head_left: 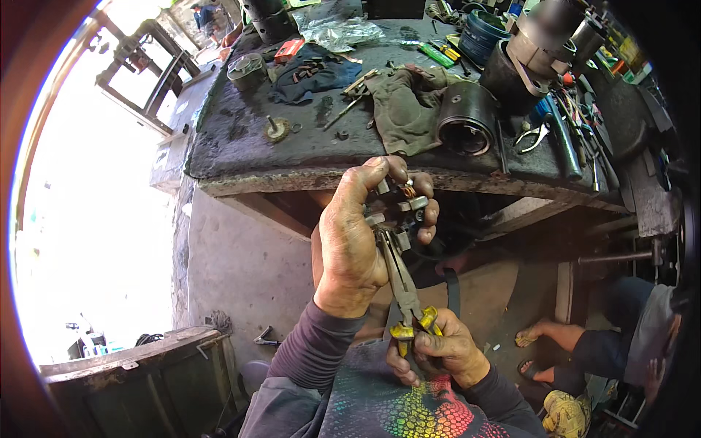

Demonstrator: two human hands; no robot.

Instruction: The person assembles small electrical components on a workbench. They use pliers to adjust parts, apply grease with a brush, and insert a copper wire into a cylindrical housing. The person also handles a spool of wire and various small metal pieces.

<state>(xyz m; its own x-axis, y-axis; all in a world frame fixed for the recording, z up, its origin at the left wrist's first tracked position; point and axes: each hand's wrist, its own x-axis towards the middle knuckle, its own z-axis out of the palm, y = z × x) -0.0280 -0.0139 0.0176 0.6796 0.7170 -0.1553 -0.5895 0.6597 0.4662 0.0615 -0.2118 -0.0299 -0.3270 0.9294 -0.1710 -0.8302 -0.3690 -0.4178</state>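
My left hand (347, 237) is raised in front of the workbench edge, its fingers curled round a brush holder (415, 205), a ring-like part with small metal blocks and a bit of copper wire. Palm and fingers hide much of it. Lower down, my right hand (454, 352) grips the yellow handles of long-nose pliers (401, 283). The pliers point up and slightly left. Their narrow jaws reach the lower side of the brush holder, beside a metal block; whether they pinch anything cannot be made out.
On the dark workbench (241, 157) lie a metal cylinder housing (467, 120), a grey-green rag (409, 102), a wire wheel (276, 129), a blue tub (482, 36) and several hand tools at the right. Another person's leg (562, 337) shows at lower right. A metal bin (146, 387) stands lower left.
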